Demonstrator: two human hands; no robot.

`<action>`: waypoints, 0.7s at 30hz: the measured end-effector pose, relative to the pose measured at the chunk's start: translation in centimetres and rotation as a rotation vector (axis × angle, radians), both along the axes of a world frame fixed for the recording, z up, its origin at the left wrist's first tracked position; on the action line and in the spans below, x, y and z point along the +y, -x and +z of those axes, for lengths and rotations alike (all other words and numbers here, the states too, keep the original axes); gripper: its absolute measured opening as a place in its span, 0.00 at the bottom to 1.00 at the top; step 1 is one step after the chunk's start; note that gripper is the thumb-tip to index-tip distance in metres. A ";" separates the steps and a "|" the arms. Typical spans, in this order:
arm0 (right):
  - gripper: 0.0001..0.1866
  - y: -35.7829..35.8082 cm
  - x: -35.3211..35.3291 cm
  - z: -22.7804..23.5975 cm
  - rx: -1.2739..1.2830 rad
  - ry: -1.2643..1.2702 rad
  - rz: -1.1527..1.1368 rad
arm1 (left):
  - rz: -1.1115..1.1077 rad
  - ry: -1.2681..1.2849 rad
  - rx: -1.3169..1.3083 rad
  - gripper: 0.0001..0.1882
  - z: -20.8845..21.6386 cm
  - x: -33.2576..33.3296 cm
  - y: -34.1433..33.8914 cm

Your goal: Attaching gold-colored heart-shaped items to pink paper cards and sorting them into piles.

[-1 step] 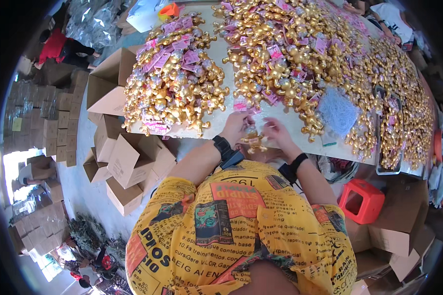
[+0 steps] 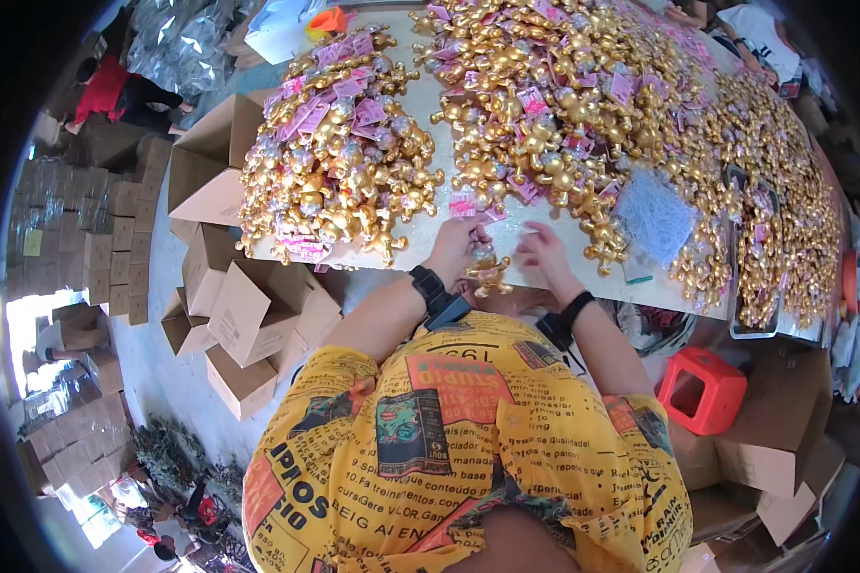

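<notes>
"Where is the gold figurine (image 2: 487,275) held?"

"Just below the left hand (image 2: 457,246) — its fingers are bent inward and seem pinched on the figurine's upper part, at the near edge of the white table (image 2: 420,119)."

"And the right hand (image 2: 542,250)?"

"It is held half-curled at the figurine's two o'clock, apart from it; whether anything is gripped cannot be told."

"How is this best handled?"

"The figurine is probably best steadied lightly — with the pink card (image 2: 462,203) at eleven o'clock and the pale-blue strand bundle (image 2: 657,218) at two o'clock left undisturbed."

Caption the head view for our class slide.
Left hand holding a gold figure, right hand nearby, at a heaped table.
</notes>
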State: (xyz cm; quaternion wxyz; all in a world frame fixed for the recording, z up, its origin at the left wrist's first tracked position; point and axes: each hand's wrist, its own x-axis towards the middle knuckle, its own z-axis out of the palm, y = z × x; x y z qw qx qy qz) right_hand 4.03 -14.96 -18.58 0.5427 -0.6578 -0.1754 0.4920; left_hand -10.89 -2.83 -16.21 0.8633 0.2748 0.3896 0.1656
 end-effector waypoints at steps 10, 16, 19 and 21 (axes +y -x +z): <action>0.09 -2.9 9.0 -9.3 0.206 0.133 -0.614 | 0.039 -0.026 0.120 0.15 0.7 0.1 4.6; 0.04 -5.1 9.9 -14.3 0.001 -0.014 -0.344 | 0.054 0.048 0.153 0.15 -0.9 0.5 5.4; 0.03 -3.5 9.2 -3.4 0.095 0.011 -0.663 | 0.089 -0.003 0.132 0.15 -0.4 0.9 5.4; 0.04 -6.2 7.0 -3.7 -0.070 -0.143 -0.716 | 0.057 -0.017 0.102 0.15 -0.5 1.6 4.1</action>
